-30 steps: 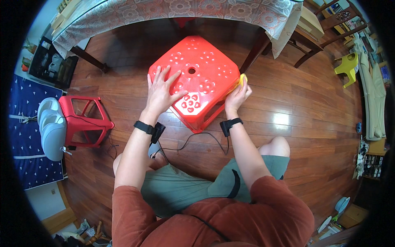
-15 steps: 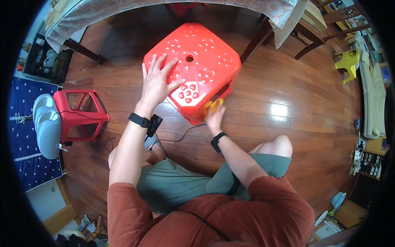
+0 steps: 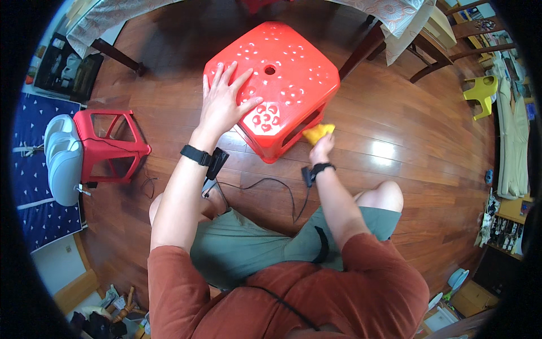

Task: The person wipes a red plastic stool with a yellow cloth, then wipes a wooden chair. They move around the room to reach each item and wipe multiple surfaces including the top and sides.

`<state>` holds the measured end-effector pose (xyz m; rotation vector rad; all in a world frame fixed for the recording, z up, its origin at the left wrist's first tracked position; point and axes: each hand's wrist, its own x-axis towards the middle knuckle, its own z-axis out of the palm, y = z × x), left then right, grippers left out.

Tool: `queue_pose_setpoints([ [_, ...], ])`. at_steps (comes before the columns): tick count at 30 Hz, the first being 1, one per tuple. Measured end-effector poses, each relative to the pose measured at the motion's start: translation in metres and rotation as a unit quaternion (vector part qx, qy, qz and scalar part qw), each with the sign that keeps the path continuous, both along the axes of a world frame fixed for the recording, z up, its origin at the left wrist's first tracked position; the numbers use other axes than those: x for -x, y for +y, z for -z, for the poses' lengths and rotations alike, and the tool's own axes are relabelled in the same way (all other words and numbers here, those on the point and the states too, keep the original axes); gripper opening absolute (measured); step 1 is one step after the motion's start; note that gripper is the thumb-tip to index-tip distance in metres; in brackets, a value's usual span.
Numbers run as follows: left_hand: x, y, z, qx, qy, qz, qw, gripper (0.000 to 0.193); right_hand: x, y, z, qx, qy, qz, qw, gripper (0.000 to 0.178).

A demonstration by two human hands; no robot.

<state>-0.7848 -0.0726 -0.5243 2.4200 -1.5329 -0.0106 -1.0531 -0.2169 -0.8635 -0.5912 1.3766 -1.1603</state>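
Note:
A red plastic stool [image 3: 288, 82] with flower-shaped cut-outs and a round hole in its seat stands upright on the floor in front of me. My left hand [image 3: 223, 104] lies with fingers spread on the left part of the seat. Low by the stool's right side, my right hand [image 3: 322, 146] is closed on a yellow cloth [image 3: 319, 133], which reaches to the stool's leg. Whether the cloth presses on the plastic I cannot tell. Black straps with small devices sit on both wrists, and a thin black cable [image 3: 271, 179] runs below the stool.
Another red stool [image 3: 113, 148] stands at the left beside a pale blue object [image 3: 63, 161]. A table with a patterned cloth [image 3: 127, 14] spans the far side. A wooden chair [image 3: 435, 53] is at the far right, and a small yellow stool [image 3: 480, 96] stands beyond it.
My right hand and the yellow cloth have shifted right along the stool's side. In view, the stool and my left hand on it sit slightly farther right and up.

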Motion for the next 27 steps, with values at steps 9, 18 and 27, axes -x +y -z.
queue_pose_setpoints([
  [9, -0.061, -0.017, 0.004, 0.099, 0.029, -0.105, 0.989, 0.085, -0.002, -0.005, 0.006, 0.102, 0.297, -0.216, 0.925, 0.042],
  [18, -0.105, -0.014, 0.027, 0.122, 0.305, -0.17, 0.929, 0.1, -0.012, 0.092, -0.081, -0.061, 0.004, -0.206, 0.977, 0.04],
  [27, -0.089, 0.0, 0.012, 0.08, 0.347, -0.218, 0.909, 0.07, -0.039, 0.031, -0.267, 0.089, -0.166, -0.339, 0.922, 0.058],
])
